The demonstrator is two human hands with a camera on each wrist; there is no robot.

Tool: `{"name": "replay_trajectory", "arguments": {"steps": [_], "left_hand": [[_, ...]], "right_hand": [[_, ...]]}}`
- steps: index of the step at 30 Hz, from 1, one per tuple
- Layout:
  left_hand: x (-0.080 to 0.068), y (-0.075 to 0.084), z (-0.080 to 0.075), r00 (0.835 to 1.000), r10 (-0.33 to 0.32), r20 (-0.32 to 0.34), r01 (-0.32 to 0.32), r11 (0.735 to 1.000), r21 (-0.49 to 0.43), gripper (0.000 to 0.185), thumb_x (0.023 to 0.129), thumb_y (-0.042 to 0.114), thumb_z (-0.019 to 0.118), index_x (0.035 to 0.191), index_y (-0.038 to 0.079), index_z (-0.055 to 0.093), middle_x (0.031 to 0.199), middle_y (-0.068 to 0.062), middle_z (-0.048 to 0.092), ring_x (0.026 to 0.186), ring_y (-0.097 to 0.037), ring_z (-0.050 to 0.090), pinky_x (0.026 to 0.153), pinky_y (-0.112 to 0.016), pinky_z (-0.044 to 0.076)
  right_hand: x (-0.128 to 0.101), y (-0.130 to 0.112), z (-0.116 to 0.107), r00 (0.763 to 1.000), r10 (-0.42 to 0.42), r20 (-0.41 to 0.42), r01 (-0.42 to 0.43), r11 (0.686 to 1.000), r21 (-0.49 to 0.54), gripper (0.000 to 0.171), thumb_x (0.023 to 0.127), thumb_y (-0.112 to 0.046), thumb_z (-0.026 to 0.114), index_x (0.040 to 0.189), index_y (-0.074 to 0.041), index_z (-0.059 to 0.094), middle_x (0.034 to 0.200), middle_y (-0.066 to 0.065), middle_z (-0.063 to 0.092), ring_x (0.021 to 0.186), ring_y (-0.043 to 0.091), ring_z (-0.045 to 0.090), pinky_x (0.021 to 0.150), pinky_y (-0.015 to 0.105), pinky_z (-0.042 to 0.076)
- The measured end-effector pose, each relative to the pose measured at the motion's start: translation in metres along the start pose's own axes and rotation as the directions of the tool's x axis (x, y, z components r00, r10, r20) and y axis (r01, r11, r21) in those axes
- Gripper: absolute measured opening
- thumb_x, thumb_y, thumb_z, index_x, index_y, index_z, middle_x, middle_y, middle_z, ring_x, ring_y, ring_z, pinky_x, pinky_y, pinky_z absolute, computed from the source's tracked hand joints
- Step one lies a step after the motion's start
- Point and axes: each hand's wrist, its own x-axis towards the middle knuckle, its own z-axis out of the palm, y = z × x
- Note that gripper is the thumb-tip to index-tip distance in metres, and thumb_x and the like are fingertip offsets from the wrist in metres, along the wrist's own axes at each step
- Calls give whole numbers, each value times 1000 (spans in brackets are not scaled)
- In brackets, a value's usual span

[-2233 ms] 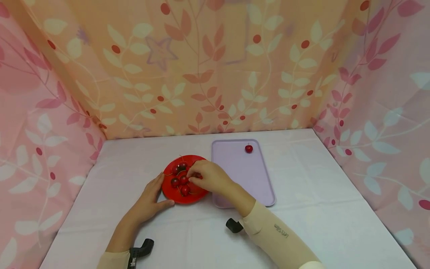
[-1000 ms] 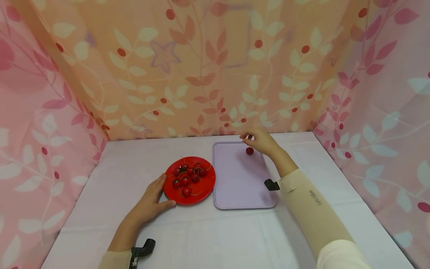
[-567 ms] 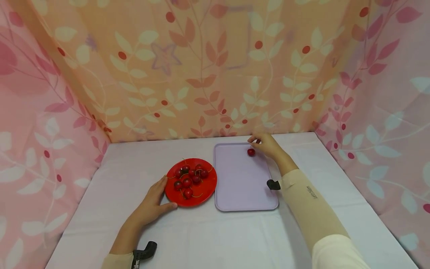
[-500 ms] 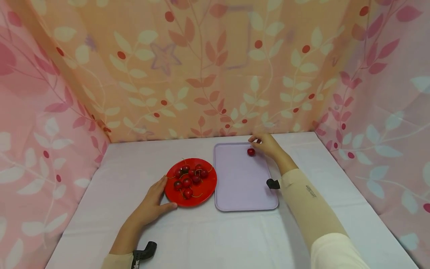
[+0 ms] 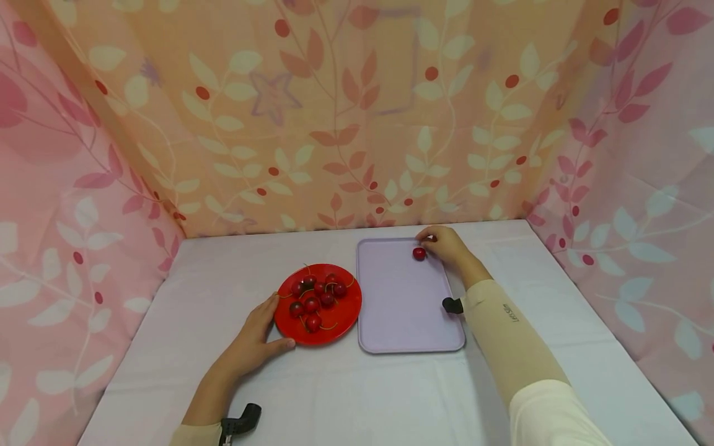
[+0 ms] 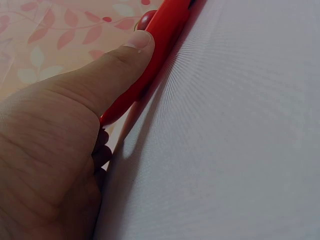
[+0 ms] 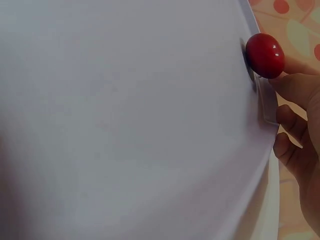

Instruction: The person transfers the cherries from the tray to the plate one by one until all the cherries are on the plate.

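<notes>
Hiding most of the right hand beyond the right-wrist frame edge; fingers loosely curled, touching a small glossy red cherry lying at the far corner of the lilac rectangular plastic tray. Left hand lying flat, thumb pressing the round red plate rim on the tabletop.

I note a glossy cherry on a matt, smooth plastic tray. The red plate looks like smooth plastic. Finely woven white cloth covers the surface.
</notes>
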Motion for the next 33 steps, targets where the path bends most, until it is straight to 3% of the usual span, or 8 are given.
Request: {"name": "replay_trajectory", "arguments": {"steps": [11, 17, 33], "left_hand": [[-1, 3, -1, 1000, -10, 0, 10, 1000, 8, 114, 81, 57, 81, 165, 11, 19, 171, -10, 18, 155, -39, 18, 119, -67, 26], [0, 1, 0, 1000, -12, 2, 12, 1000, 19, 114, 81, 59, 79, 165, 13, 18, 171, -10, 18, 155, -39, 18, 119, -66, 27], [0, 0, 1, 1000, 15, -7, -14, 1000, 18, 113, 81, 56, 80, 164, 8, 20, 170, -14, 19, 154, -41, 18, 118, -68, 27]], "right_hand": [[1, 2, 4, 999, 14, 44, -14, 1000, -9, 19, 97, -6, 68, 111, -12, 80, 115, 9, 75, 104, 26, 60, 93, 36, 48], [1, 4, 5, 999, 11, 41, -10, 1000, -30, 13, 95, -10, 72, 105, -13, 80, 110, 7, 75, 97, 24, 58, 82, 32, 47], [-15, -7, 5, 999, -23, -21, 23, 1000, -19, 9, 94, -19, 76, 102, -15, 76, 97, 3, 72, 86, 21, 59, 76, 33, 50]]}}
